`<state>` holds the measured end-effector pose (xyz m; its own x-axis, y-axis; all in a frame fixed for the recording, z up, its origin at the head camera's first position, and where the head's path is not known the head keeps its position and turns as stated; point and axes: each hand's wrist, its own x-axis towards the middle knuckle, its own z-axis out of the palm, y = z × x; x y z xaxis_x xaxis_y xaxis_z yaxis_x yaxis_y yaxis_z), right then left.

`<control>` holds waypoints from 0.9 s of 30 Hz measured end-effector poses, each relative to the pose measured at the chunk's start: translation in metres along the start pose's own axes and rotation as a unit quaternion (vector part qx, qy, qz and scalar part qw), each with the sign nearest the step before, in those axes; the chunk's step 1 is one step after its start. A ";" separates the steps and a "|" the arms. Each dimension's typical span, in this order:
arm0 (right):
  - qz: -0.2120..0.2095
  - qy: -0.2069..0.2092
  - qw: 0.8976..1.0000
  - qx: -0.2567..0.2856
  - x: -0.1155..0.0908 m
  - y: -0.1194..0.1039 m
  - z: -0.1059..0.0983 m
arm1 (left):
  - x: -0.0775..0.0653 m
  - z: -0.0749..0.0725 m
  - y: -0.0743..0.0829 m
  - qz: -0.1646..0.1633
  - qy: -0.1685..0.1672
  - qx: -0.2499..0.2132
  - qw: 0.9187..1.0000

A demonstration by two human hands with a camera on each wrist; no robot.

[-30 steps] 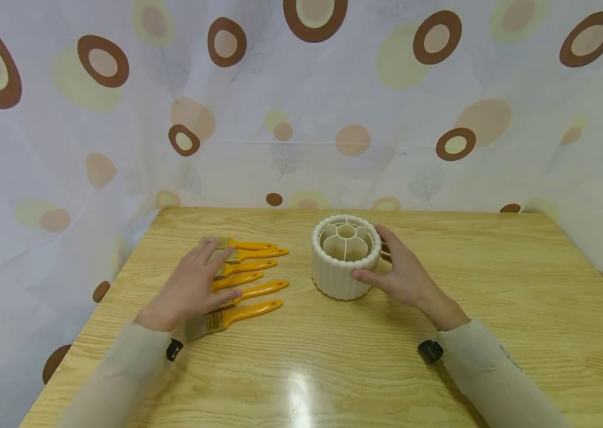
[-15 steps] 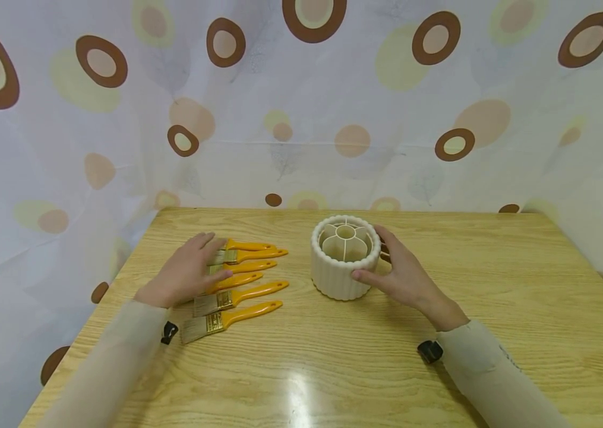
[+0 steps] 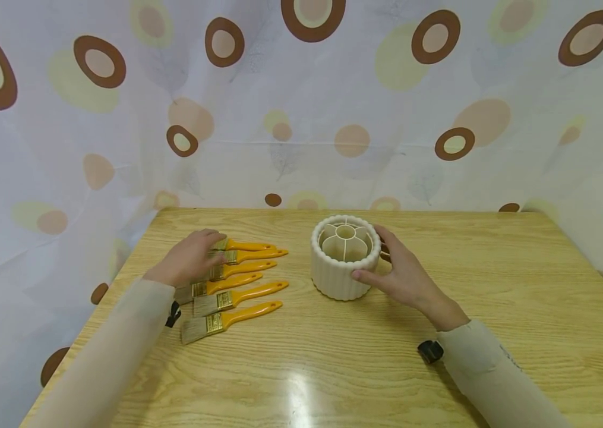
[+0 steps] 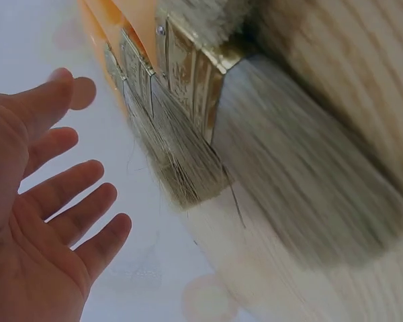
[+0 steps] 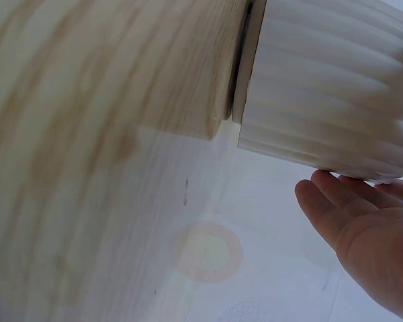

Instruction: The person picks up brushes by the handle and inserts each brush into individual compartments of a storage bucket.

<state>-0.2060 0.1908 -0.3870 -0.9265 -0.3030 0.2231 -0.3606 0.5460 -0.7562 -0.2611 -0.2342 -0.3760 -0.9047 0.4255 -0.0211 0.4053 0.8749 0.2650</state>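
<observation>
Several flat paintbrushes (image 3: 252, 312) with orange-yellow handles lie in a row at the left of the table, bristles leftward. My left hand (image 3: 186, 260) is over the bristle ends of the far brushes and hides part of them. In the left wrist view its fingers (image 4: 97, 245) are spread and hold nothing, apart from the bristles (image 4: 302, 168). A round cream organizer (image 3: 337, 279) with ribbed sides and petal-shaped compartments stands upright near the table's middle. My right hand (image 3: 407, 282) grips its right side, thumb at the front and fingers behind. Its fingertips (image 5: 322, 191) touch the ribbed wall.
The wood-grain table (image 3: 440, 380) reaches back to a hanging sheet (image 3: 312, 172) printed with brown and green ovals. More of the sheet hangs at the left and right sides. A strip of table lies between the brush handles and the organizer.
My left hand has drawn back and moved toward the far side of the row, uncovering the nearer brushes. The right hand and the organizer have stayed in place.
</observation>
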 end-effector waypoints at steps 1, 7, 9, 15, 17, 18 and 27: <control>0.000 0.000 1.000 0.001 0.000 0.000 0.000 | 0.002 0.000 0.000 -0.004 -0.003 -0.002 1.000; 0.000 0.000 1.000 0.003 0.000 0.000 0.000 | 0.016 0.003 0.000 -0.005 -0.006 -0.004 1.000; 0.000 0.000 1.000 0.003 0.001 0.000 0.000 | 0.020 0.004 0.000 -0.003 -0.004 -0.006 1.000; 0.000 -0.002 1.000 0.004 0.000 -0.002 -0.001 | 0.029 0.008 -0.003 -0.006 -0.006 -0.008 1.000; 0.002 -0.003 1.000 0.003 0.000 -0.003 -0.001 | 0.031 0.009 -0.005 -0.008 -0.006 -0.007 1.000; 0.003 -0.003 1.000 0.003 0.000 -0.003 -0.001 | 0.032 0.010 -0.006 -0.008 -0.005 -0.005 1.000; 0.001 0.000 1.000 0.000 0.000 -0.001 -0.001 | 0.040 0.010 -0.010 -0.001 -0.006 -0.009 1.000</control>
<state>-0.2057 0.1913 -0.3859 -0.9274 -0.3011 0.2220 -0.3586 0.5465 -0.7568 -0.2998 -0.2240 -0.3893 -0.9036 0.4271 -0.0334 0.4015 0.8715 0.2816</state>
